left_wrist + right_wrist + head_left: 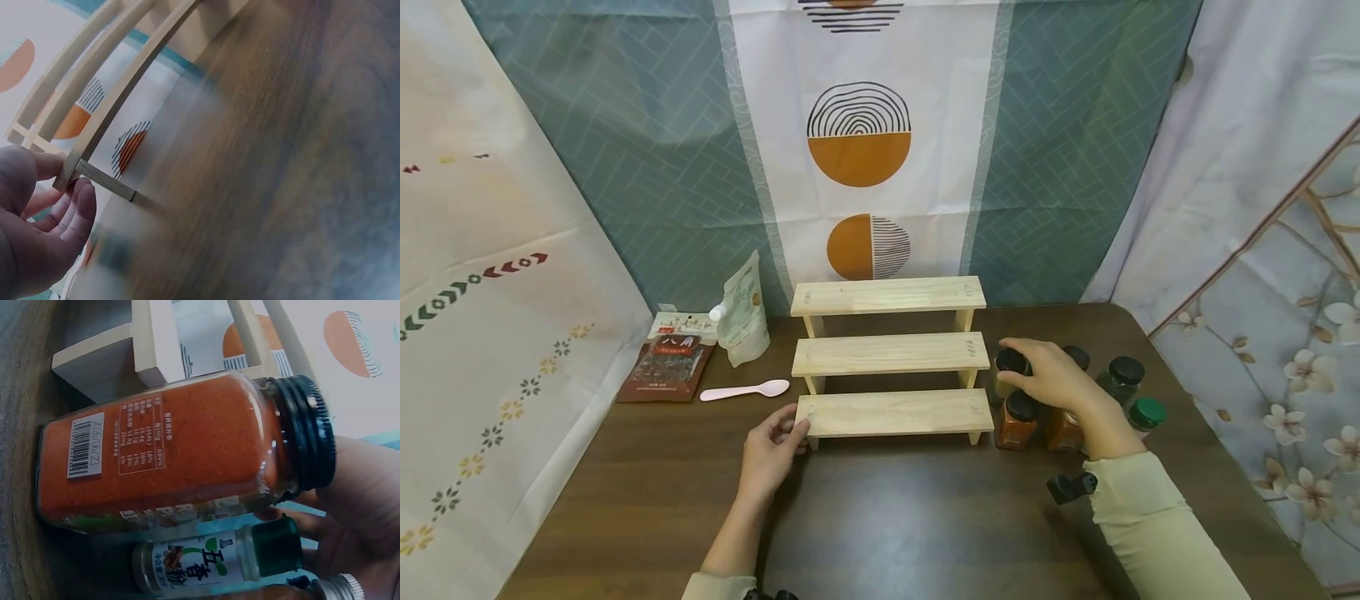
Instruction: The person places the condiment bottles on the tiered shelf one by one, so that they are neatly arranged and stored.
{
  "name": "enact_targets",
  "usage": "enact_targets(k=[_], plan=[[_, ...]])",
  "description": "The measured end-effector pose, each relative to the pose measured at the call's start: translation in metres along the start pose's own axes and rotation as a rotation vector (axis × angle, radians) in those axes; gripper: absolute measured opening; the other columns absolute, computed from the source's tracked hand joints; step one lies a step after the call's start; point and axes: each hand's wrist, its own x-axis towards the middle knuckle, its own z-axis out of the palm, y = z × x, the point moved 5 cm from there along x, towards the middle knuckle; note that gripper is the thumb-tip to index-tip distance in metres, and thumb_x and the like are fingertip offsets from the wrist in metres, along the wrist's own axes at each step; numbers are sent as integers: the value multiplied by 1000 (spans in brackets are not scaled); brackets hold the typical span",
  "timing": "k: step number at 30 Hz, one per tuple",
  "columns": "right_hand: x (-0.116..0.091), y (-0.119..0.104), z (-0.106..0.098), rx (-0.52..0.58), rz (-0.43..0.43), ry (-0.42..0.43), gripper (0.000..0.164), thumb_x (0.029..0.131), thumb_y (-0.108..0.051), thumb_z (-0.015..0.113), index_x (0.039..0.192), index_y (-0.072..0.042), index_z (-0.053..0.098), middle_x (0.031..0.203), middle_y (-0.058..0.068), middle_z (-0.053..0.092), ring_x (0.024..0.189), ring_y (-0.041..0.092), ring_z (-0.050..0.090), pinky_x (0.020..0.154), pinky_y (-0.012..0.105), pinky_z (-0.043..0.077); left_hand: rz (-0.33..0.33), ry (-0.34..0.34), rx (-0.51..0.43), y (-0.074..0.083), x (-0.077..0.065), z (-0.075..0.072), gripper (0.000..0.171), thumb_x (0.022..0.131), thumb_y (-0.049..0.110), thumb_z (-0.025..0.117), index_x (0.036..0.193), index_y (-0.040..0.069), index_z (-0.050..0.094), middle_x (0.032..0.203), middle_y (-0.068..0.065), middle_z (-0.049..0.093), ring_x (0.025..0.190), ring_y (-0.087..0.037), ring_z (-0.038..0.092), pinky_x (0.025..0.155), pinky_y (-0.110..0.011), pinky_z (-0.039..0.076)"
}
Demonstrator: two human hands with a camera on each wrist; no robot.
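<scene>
A three-tier wooden shelf (pixel 891 357) stands mid-table. My left hand (pixel 767 454) pinches the left end of its lowest board (pixel 895 412), thumb and fingers around the corner in the left wrist view. To the shelf's right, my right hand (pixel 1052 379) holds a small spice jar by its dark lid (pixel 1012 360), fingers and thumb on either side. In the right wrist view a white-labelled jar (pixel 194 562) with a dark green lid is near the fingers. A jar of red powder (pixel 1017 423) with a black lid stands right in front, partly hiding the hand.
More jars stand by my right forearm: a black-lidded one (pixel 1122 379), a green-lidded one (pixel 1147 414) and an orange-red one (pixel 1063 429). At the left lie a brown spice packet (pixel 666 367) and a pink spoon (pixel 745 390), beside an upright spouted pouch (pixel 745 317). Cloths hang around the table.
</scene>
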Motion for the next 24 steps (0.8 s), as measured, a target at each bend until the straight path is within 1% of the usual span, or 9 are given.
enact_targets(k=[6, 10, 15, 21, 24], plan=[[5, -2, 0, -12, -27, 2, 57, 87, -18, 82, 133, 8, 59, 129, 28, 62, 119, 47, 59, 100, 61, 47, -34, -23, -76, -3, 2, 0, 44, 96, 9, 71, 135, -6, 59, 98, -20, 69, 77, -23, 70, 67, -25, 60], [6, -3, -3, -44, -45, 15, 57, 83, -17, 85, 128, 10, 62, 123, 28, 66, 113, 47, 62, 97, 60, 50, -47, -36, -101, -6, 5, 0, 43, 96, 7, 70, 135, -6, 58, 99, -21, 70, 76, -20, 69, 67, -25, 60], [5, -3, -7, -53, -43, 34, 57, 85, -20, 84, 129, 9, 62, 123, 28, 66, 113, 47, 62, 96, 60, 50, -48, -49, -106, -5, 7, 1, 43, 97, 6, 69, 137, -6, 57, 103, -23, 70, 77, -20, 69, 70, -25, 60], [5, -9, -23, -39, -63, 131, 57, 89, -23, 81, 130, 10, 61, 124, 29, 65, 111, 46, 63, 93, 60, 52, -59, -49, -106, -7, 8, 1, 42, 97, 5, 69, 136, -5, 58, 102, -22, 69, 78, -18, 69, 69, -25, 60], [3, -13, -33, -43, -63, 160, 56, 93, -25, 77, 134, 9, 58, 129, 29, 62, 115, 47, 60, 96, 61, 50, -61, -51, -115, -8, 7, 1, 42, 97, 4, 69, 135, -7, 58, 99, -21, 69, 75, -18, 67, 66, -25, 59]])
